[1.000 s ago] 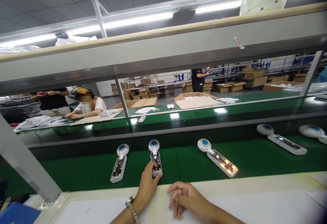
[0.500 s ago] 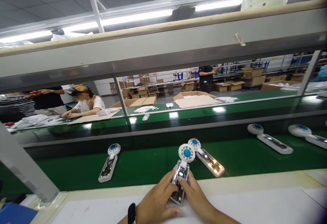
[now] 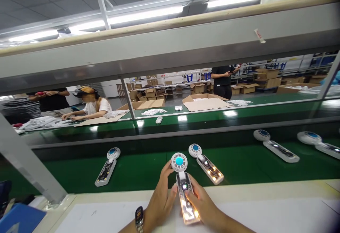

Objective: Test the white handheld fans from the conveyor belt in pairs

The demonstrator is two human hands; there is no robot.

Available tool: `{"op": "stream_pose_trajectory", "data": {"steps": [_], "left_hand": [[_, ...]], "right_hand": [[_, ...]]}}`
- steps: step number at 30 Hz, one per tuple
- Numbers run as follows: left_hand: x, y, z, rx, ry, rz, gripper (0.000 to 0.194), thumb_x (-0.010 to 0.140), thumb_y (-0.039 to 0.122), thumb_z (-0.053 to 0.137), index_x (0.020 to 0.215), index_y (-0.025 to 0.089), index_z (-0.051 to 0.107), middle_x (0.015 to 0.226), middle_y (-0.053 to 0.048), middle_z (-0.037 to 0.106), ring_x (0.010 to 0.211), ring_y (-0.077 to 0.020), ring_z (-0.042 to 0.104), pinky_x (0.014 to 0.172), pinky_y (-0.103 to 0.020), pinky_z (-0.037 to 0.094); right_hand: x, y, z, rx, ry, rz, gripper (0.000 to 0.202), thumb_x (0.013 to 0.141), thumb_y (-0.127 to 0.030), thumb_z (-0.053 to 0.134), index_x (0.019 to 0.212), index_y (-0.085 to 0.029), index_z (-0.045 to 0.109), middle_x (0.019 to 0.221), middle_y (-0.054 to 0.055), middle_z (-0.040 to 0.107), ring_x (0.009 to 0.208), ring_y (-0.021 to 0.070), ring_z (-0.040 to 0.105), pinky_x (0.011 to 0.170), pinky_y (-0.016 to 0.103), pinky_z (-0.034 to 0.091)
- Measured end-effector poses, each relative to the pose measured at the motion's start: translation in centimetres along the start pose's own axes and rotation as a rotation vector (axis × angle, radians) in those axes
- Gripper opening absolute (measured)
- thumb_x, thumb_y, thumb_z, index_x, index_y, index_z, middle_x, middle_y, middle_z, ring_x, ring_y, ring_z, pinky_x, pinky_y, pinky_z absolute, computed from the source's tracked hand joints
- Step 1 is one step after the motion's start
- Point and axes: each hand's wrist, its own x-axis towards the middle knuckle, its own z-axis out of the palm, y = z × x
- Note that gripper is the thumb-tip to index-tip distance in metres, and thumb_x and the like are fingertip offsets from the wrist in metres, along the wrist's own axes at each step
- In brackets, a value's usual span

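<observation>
While its lower end glows with warm lamps, a white device (image 3: 183, 187) with a round, blue-centred head is held up at the near edge of a green belt (image 3: 143, 171), its lower end over the worktable (image 3: 236, 190). The person's right hand (image 3: 205, 201) is closed on it, thumb across the dark, exposed face and fingers along the right side. The left hand (image 3: 160, 197) curves around the other side, fingertips at the head's left rim; its thumb lies just beside the body (whether that thumb presses, one cannot tell). A watch (image 3: 139, 219) sits on the left wrist.

Just beyond, to the right, a lit unit (image 3: 211, 169) lies on the belt; an unlit unit (image 3: 106, 171) rests well apart to the left. White paper (image 3: 101, 219) covers part of the worktable. Farther off, past a heap of small white parts (image 3: 154, 112), a seated co-worker (image 3: 102, 107) in a white top leans over a counter.
</observation>
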Motion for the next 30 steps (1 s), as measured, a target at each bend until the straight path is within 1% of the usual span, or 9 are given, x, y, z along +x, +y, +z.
{"op": "stream_pose_trajectory", "data": {"steps": [2, 5, 10, 12, 15, 18, 21, 26, 30], "left_hand": [[0.1, 0.2, 0.0, -0.02, 0.028, -0.031, 0.04, 0.091, 0.029, 0.033, 0.129, 0.024, 0.024, 0.143, -0.01, 0.017, 0.13, -0.0254, 0.021, 0.103, -0.047, 0.026], [0.1, 0.1, 0.1, -0.02, 0.051, -0.024, 0.042, 0.091, 0.028, 0.032, 0.131, 0.024, 0.022, 0.143, -0.01, 0.016, 0.13, -0.0251, 0.019, 0.104, -0.047, 0.025], [0.0, -0.3, 0.1, 0.014, 0.066, 0.013, 0.046, 0.091, 0.027, 0.03, 0.134, 0.024, 0.016, 0.144, -0.01, 0.014, 0.131, -0.0253, 0.017, 0.105, -0.047, 0.023], [0.0, -0.3, 0.1, 0.044, 0.066, 0.027, 0.047, 0.091, 0.026, 0.03, 0.135, 0.024, 0.013, 0.145, -0.009, 0.011, 0.132, -0.0252, 0.014, 0.106, -0.047, 0.022], [-0.1, -0.3, 0.1, 0.084, 0.076, 0.039, 0.049, 0.091, 0.025, 0.029, 0.136, 0.026, 0.011, 0.146, -0.008, 0.007, 0.132, -0.0256, 0.013, 0.105, -0.047, 0.024], [-0.1, -0.5, 0.2, 0.101, 0.075, 0.033, 0.046, 0.092, 0.024, 0.028, 0.136, 0.028, 0.015, 0.147, -0.006, 0.005, 0.132, -0.0254, 0.015, 0.104, -0.044, 0.028], [-0.1, -0.8, 0.2, 0.115, 0.052, 0.048, 0.044, 0.091, 0.022, 0.027, 0.134, 0.029, 0.022, 0.147, -0.003, 0.002, 0.132, -0.0247, 0.016, 0.104, -0.041, 0.028], [0.0, -1.0, 0.2, 0.107, 0.06, 0.038, 0.046, 0.091, 0.015, 0.015, 0.134, 0.03, 0.024, 0.146, -0.002, -0.003, 0.132, -0.0229, 0.017, 0.105, -0.041, 0.028], [0.1, -0.7, 0.1, 0.114, 0.088, 0.026, 0.047, 0.09, 0.013, 0.02, 0.134, 0.031, 0.023, 0.146, -0.004, -0.002, 0.129, -0.0257, 0.024, 0.101, -0.042, 0.034]], "right_hand": [[-0.1, 0.0, 0.1, 0.003, -0.027, 0.023, 0.071, 0.072, -0.051, 0.06, 0.131, -0.025, 0.029, 0.093, 0.006, 0.059, 0.058, 0.0168, 0.058, 0.059, 0.035, 0.048], [-0.2, -0.3, 0.2, 0.031, -0.044, 0.057, 0.078, 0.069, -0.054, 0.062, 0.131, -0.025, 0.025, 0.096, 0.008, 0.058, 0.058, 0.0186, 0.06, 0.056, 0.036, 0.049], [-0.4, -0.5, 0.3, 0.075, -0.101, 0.046, 0.076, 0.067, -0.052, 0.065, 0.127, -0.023, 0.029, 0.108, 0.012, 0.053, 0.055, 0.0177, 0.06, 0.055, 0.038, 0.049], [-0.5, -0.4, 0.3, 0.078, -0.128, 0.03, 0.073, 0.068, -0.052, 0.064, 0.127, -0.024, 0.03, 0.113, 0.013, 0.051, 0.057, 0.0181, 0.06, 0.056, 0.039, 0.05], [-0.6, -0.3, 0.3, 0.038, -0.124, 0.021, 0.072, 0.069, -0.051, 0.064, 0.128, -0.025, 0.032, 0.115, 0.013, 0.051, 0.064, 0.0194, 0.06, 0.061, 0.039, 0.05], [-0.6, -0.3, 0.4, -0.023, -0.106, 0.007, 0.073, 0.067, -0.051, 0.065, 0.129, -0.025, 0.034, 0.115, 0.011, 0.052, 0.073, 0.0206, 0.06, 0.069, 0.039, 0.049], [-0.6, -0.4, 0.5, -0.036, -0.11, -0.021, 0.073, 0.069, -0.051, 0.065, 0.13, -0.026, 0.033, 0.117, 0.011, 0.051, 0.078, 0.0211, 0.06, 0.072, 0.038, 0.048], [-0.8, -0.4, 0.5, -0.026, -0.149, -0.041, 0.072, 0.068, -0.049, 0.066, 0.128, -0.022, 0.036, 0.111, 0.011, 0.053, 0.085, 0.0231, 0.059, 0.076, 0.039, 0.047], [-1.0, -0.3, 0.6, -0.042, -0.192, -0.088, 0.074, 0.066, -0.043, 0.07, 0.128, -0.02, 0.037, 0.109, 0.01, 0.055, 0.095, 0.0252, 0.056, 0.085, 0.041, 0.043]]}}
